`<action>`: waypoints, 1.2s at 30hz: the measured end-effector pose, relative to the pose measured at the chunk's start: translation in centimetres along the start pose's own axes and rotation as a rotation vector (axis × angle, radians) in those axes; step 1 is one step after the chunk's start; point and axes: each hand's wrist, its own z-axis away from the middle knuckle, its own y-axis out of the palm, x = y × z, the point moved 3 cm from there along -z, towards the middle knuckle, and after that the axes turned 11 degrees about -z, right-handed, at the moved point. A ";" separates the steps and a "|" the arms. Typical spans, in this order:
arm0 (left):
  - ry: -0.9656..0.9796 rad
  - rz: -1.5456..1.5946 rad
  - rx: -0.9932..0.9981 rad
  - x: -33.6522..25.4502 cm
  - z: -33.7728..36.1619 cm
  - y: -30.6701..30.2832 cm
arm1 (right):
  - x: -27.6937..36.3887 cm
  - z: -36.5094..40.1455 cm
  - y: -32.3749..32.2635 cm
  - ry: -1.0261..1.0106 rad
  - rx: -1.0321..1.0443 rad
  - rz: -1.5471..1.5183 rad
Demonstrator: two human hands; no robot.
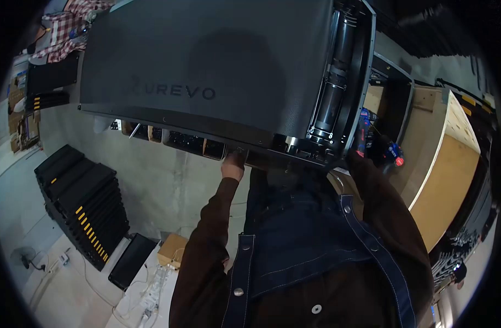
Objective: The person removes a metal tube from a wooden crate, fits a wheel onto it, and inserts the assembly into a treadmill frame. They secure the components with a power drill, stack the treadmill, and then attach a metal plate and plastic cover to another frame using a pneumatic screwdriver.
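Observation:
A black treadmill (207, 60) marked UREVO lies in front of me, with its motor compartment (332, 82) exposed at the right end. My left hand (233, 166) is at the near edge of its frame, close to the small-parts bins (190, 142) below. Shadow and the frame hide the fingers of that hand. At the treadmill's near right corner, my right hand (355, 158) is mostly lost behind the dark sleeve, so its grip does not show. Beside it lie two blue and red power drills, one (364, 128) nearer the frame and another drill (394, 153) farther right.
A wooden crate (450, 158) stands at the right. On the left, black panels with yellow marks (83, 202) are stacked on the floor, near a cardboard box (172, 250). A person in a checked shirt (64, 30) is at the upper left.

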 end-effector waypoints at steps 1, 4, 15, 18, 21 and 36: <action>0.067 -0.121 0.051 0.5 -1.5 1.8 | 0.2 0.7 -0.3 0.009 -0.029 -0.058; 0.182 -0.279 0.210 1.1 -4.1 4.9 | 2.2 3.6 -0.8 0.048 -0.083 -0.347; 0.626 -0.543 0.191 2.3 -5.5 6.3 | 9.5 17.7 2.1 -0.028 -0.025 -1.970; 0.663 -0.627 0.286 1.6 -5.6 5.5 | 12.9 21.3 2.1 -0.145 -0.016 -1.862; 0.686 -0.600 0.270 1.8 -5.6 4.9 | 15.9 23.8 1.6 -0.252 0.026 -1.668; 0.752 -0.564 0.193 3.4 -7.2 6.9 | 12.5 26.4 1.8 -0.206 -0.072 -1.755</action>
